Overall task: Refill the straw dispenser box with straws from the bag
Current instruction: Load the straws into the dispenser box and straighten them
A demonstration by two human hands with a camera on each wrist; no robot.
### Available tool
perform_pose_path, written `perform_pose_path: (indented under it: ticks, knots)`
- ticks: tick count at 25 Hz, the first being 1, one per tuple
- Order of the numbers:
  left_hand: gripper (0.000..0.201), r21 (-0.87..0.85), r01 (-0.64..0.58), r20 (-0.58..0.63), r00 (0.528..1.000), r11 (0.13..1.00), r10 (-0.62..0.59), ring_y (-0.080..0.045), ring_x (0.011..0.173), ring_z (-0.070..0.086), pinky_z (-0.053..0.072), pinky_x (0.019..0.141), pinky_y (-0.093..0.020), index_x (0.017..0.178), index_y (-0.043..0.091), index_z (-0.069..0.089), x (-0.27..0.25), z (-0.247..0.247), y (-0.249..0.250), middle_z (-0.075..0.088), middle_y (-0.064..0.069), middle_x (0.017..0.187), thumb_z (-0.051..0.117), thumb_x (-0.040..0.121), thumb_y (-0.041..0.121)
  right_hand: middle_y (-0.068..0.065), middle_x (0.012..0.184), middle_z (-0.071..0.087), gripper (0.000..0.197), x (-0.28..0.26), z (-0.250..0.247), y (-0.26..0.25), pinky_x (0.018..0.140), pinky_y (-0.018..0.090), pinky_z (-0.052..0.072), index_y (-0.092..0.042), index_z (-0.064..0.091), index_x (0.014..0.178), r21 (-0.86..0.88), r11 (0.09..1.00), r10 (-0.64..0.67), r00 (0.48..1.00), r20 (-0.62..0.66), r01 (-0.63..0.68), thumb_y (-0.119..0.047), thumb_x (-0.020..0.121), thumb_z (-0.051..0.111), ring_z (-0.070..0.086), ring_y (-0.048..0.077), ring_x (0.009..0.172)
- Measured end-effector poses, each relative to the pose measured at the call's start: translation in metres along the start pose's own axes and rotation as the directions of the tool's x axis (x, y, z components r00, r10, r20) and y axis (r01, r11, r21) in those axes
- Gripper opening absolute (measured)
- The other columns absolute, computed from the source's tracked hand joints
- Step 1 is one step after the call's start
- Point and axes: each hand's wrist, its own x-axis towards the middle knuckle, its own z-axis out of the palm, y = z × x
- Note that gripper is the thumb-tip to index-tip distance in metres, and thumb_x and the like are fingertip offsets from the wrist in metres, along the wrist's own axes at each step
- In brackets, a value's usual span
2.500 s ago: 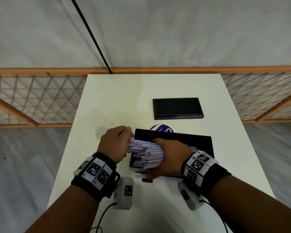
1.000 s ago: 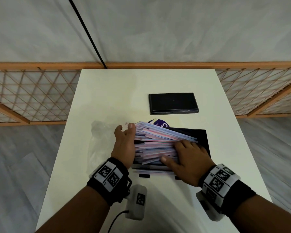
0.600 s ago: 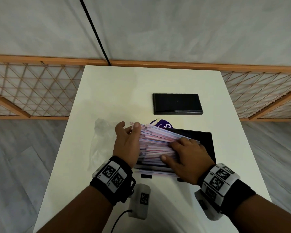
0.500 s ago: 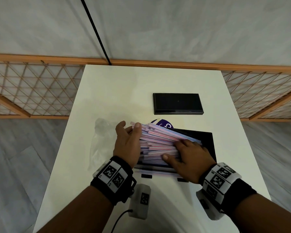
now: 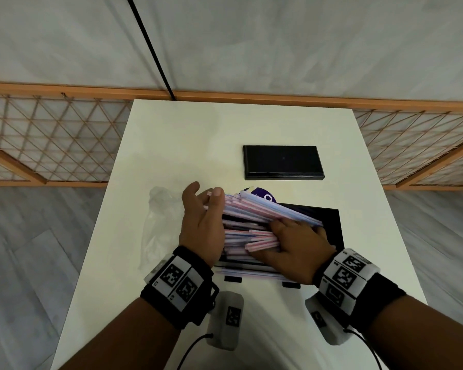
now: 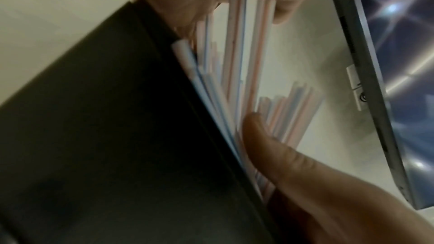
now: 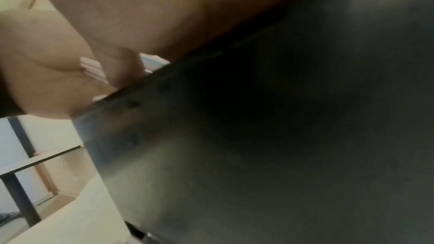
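The open black dispenser box (image 5: 329,222) stands in the middle of the white table (image 5: 198,134). A loose heap of pink and blue striped straws (image 5: 265,209) lies across it, slanting up at the left. My left hand (image 5: 201,217) stands upright with straight fingers, its palm against the straws' left ends. My right hand (image 5: 289,244) lies flat on top of the heap, with some pink straws between thumb and forefinger. In the left wrist view the straws (image 6: 234,62) rest against the box wall (image 6: 105,118). The right wrist view shows the box side (image 7: 258,136) and straw ends (image 7: 90,69).
A crumpled clear plastic bag (image 5: 161,222) lies on the table left of my left hand. The black lid (image 5: 282,162) lies flat behind the box. A purple label (image 5: 262,196) peeks out behind the straws. A few straws (image 5: 246,272) lie along the box's front edge.
Both hands gripped the straw bundle 2.5 s ago; they have since let go, leaving it over the box. The right hand has slid slightly left on the heap, and the left palm stays at the ends.
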Motion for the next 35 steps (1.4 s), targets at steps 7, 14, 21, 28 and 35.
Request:
perform_pose_path:
  ticks: [7, 14, 21, 28, 35]
  knots:
    - [0.056, 0.043, -0.014, -0.036, 0.999, 0.999, 0.016, -0.014, 0.109, 0.056, 0.039, 0.091, -0.027, 0.149, 0.016, 0.029, 0.005, -0.001, -0.002, 0.054, 0.003, 0.131, 0.051, 0.101, 0.036, -0.009, 0.131, 0.055, 0.082, 0.003, 0.007, -0.011, 0.104, 0.044, 0.04, -0.038, 0.041, 0.133, 0.101, 0.987, -0.112, 0.989, -0.095, 0.122, -0.087, 0.069, 0.031, 0.052, 0.021, 0.123]
    - [0.049, 0.027, -0.013, -0.02, 1.0, 1.0, 0.014, -0.007, 0.097, 0.06, 0.042, 0.083, -0.02, 0.144, 0.013, 0.033, -0.002, 0.0, -0.015, 0.063, -0.002, 0.12, 0.048, 0.102, 0.035, -0.01, 0.131, 0.058, 0.093, 0.004, 0.009, -0.015, 0.106, 0.045, 0.039, -0.037, 0.051, 0.129, -0.009, 1.0, -0.008, 0.999, -0.047, 0.008, -0.095, 0.062, 0.021, 0.053, 0.022, 0.124]
    - [0.059, 0.079, -0.04, -0.021, 0.999, 0.996, 0.041, -0.021, 0.117, 0.058, 0.045, 0.103, -0.036, 0.151, 0.013, 0.025, -0.002, 0.002, -0.009, 0.058, -0.005, 0.133, 0.047, 0.103, 0.039, -0.005, 0.115, 0.062, 0.09, 0.007, 0.004, -0.034, 0.092, 0.042, 0.051, -0.03, 0.053, 0.115, 0.01, 0.999, -0.051, 0.989, -0.14, 0.053, -0.097, 0.06, 0.026, 0.061, 0.022, 0.105]
    - [0.08, 0.228, -0.014, 0.136, 0.991, 0.974, -0.018, -0.022, 0.127, 0.054, 0.043, 0.105, -0.033, 0.154, 0.009, 0.004, 0.001, -0.001, -0.021, 0.051, -0.007, 0.144, 0.044, 0.099, 0.05, -0.007, 0.119, 0.064, 0.118, -0.013, -0.005, 0.0, 0.096, 0.036, 0.049, -0.028, 0.051, 0.125, -0.041, 0.998, -0.039, 0.999, -0.004, 0.039, -0.108, 0.042, 0.026, 0.062, 0.016, 0.108]
    - [0.057, 0.148, 0.019, 0.089, 0.995, 0.989, -0.032, -0.016, 0.102, 0.063, 0.048, 0.094, -0.034, 0.134, 0.017, 0.039, 0.005, -0.001, -0.012, 0.062, 0.008, 0.107, 0.047, 0.096, 0.059, -0.007, 0.127, 0.053, 0.113, -0.021, -0.003, -0.005, 0.105, 0.045, 0.035, -0.031, 0.049, 0.127, -0.175, 0.984, 0.006, 0.996, -0.094, -0.023, -0.106, 0.047, 0.022, 0.047, 0.021, 0.121]
